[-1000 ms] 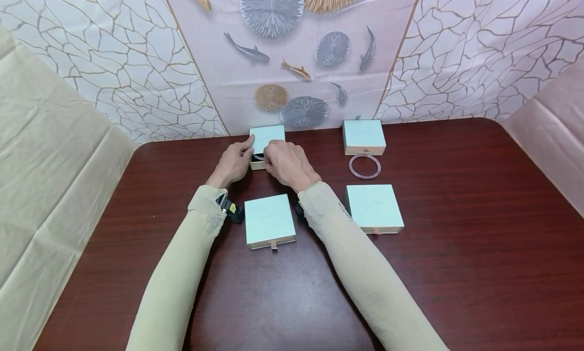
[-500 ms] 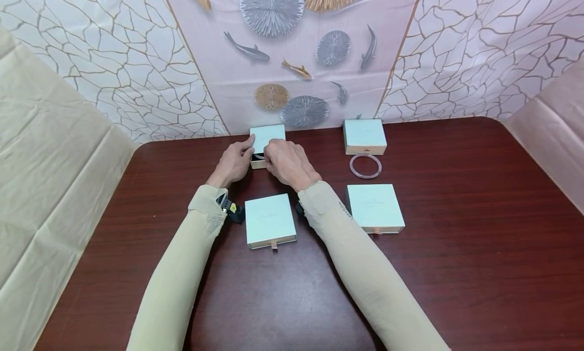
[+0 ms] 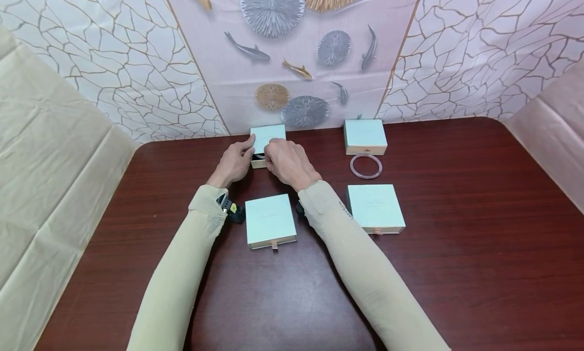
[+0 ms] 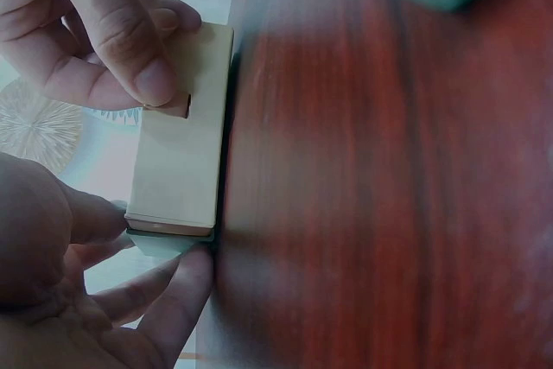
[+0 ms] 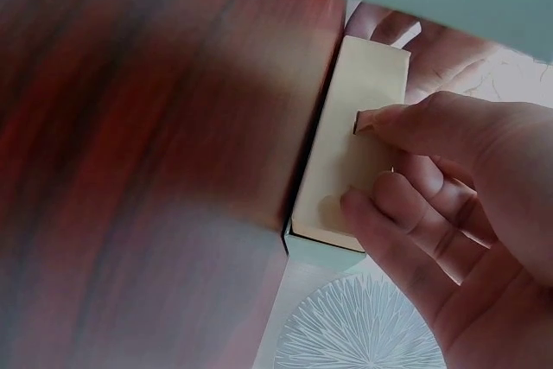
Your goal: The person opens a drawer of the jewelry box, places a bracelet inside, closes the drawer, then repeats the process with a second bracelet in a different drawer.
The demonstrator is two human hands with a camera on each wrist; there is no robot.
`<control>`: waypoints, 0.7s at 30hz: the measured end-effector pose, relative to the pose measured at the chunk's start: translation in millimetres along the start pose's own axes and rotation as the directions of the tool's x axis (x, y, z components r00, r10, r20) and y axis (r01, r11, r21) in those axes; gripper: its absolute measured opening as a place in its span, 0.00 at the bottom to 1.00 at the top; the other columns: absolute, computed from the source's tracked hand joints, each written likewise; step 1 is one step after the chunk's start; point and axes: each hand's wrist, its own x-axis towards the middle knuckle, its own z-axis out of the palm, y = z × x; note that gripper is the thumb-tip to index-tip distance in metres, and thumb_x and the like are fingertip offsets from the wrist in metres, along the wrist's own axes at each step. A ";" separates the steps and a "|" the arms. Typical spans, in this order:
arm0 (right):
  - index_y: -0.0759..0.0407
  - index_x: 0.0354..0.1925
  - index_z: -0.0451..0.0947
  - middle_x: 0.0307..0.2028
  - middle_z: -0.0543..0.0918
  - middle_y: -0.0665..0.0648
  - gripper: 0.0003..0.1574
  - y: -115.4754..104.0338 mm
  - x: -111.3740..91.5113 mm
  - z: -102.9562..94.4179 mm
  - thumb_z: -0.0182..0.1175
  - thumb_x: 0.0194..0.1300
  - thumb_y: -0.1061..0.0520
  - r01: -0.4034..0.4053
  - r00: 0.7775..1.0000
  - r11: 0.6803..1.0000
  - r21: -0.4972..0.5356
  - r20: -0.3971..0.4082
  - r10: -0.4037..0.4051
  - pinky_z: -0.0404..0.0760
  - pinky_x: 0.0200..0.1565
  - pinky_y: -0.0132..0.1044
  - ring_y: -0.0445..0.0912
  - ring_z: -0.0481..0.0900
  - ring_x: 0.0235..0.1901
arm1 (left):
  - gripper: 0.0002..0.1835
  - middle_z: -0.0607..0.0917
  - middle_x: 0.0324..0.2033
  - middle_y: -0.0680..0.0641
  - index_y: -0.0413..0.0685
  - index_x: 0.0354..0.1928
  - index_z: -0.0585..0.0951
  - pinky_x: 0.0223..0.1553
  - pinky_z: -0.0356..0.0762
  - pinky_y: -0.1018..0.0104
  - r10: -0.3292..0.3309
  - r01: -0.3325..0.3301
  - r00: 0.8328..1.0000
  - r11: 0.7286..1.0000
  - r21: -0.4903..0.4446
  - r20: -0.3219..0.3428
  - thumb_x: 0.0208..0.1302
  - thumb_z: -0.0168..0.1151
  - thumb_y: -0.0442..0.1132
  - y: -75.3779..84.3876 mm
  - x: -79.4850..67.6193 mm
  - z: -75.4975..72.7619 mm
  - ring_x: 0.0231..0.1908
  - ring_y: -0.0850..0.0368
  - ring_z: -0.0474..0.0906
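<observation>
At the table's far side, a mint-green drawer box (image 3: 268, 133) stands with its cream drawer (image 4: 177, 166) partly pulled out toward me. In the head view, a pale curved edge shows inside the drawer's dark interior; the rest is covered by my right hand (image 3: 290, 163). That hand pinches the small ribbon tab (image 5: 366, 119) on the drawer front between thumb and fingers. From the left, my left hand (image 3: 232, 164) grips the box's green sleeve (image 4: 164, 244), thumb and fingers on different faces of it.
Between my forearms lies another mint box (image 3: 270, 220), closed, ribbon tab toward me. A third box (image 3: 376, 208) sits beside my right sleeve. Farther back at the right, a pale purple bangle (image 3: 366, 176) lies before another box (image 3: 365, 134). A patterned cloth (image 3: 292, 46) hangs behind the table.
</observation>
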 end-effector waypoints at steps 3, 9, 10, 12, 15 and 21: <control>0.53 0.26 0.82 0.32 0.80 0.51 0.16 0.2 0.6 0.1 0.57 0.71 0.63 -0.002 1.000 1.000 0.012 -0.001 0.002 0.80 0.32 0.40 0.46 0.78 0.29 | 0.27 0.79 0.61 0.35 0.56 0.80 0.58 0.64 0.68 0.50 0.002 -0.002 1.000 1.000 -0.008 0.001 0.83 0.42 0.42 0.1 -0.7 -0.3 0.61 0.41 0.75; 0.53 0.24 0.81 0.32 0.79 0.50 0.17 1.1 1.1 0.4 0.56 0.70 0.65 -0.010 1.000 0.999 0.038 -0.008 0.010 0.79 0.32 0.39 0.46 0.77 0.29 | 0.27 0.77 0.63 0.36 0.56 0.80 0.57 0.61 0.67 0.52 0.000 0.000 1.000 1.000 -0.010 0.004 0.83 0.42 0.42 0.6 -0.8 0.0 0.61 0.42 0.75; 0.53 0.24 0.81 0.32 0.79 0.50 0.17 1.2 1.2 0.6 0.56 0.70 0.65 -0.011 1.000 0.999 0.041 -0.008 0.011 0.79 0.32 0.39 0.46 0.77 0.29 | 0.27 0.78 0.60 0.35 0.56 0.80 0.57 0.60 0.67 0.52 -0.001 0.001 1.000 1.000 -0.007 0.005 0.83 0.42 0.43 0.7 -0.8 0.1 0.59 0.42 0.75; 0.53 0.25 0.82 0.32 0.79 0.50 0.17 1.4 1.5 0.9 0.56 0.70 0.65 -0.012 1.000 0.999 0.043 -0.006 0.012 0.80 0.32 0.39 0.45 0.77 0.29 | 0.27 0.77 0.64 0.36 0.56 0.80 0.58 0.59 0.67 0.53 0.002 -0.002 1.000 1.000 0.002 0.002 0.83 0.42 0.42 0.5 -0.9 0.0 0.59 0.43 0.75; 0.54 0.27 0.83 0.33 0.80 0.51 0.16 1.4 2.2 1.0 0.56 0.70 0.65 -0.014 1.000 0.999 0.041 0.001 0.014 0.81 0.33 0.39 0.45 0.78 0.30 | 0.27 0.72 0.71 0.38 0.56 0.80 0.58 0.62 0.68 0.51 0.004 -0.004 1.000 1.000 0.007 -0.002 0.83 0.42 0.42 0.2 -0.9 -0.3 0.63 0.43 0.74; 0.53 0.27 0.84 0.33 0.81 0.50 0.16 0.5 2.6 -0.2 0.57 0.70 0.64 -0.030 1.000 0.998 0.056 0.005 0.030 0.80 0.33 0.39 0.45 0.78 0.30 | 0.27 0.63 0.78 0.44 0.55 0.79 0.59 0.68 0.67 0.48 0.010 -0.010 1.000 1.000 -0.005 -0.006 0.83 0.43 0.42 -0.6 -0.9 -0.6 0.71 0.45 0.68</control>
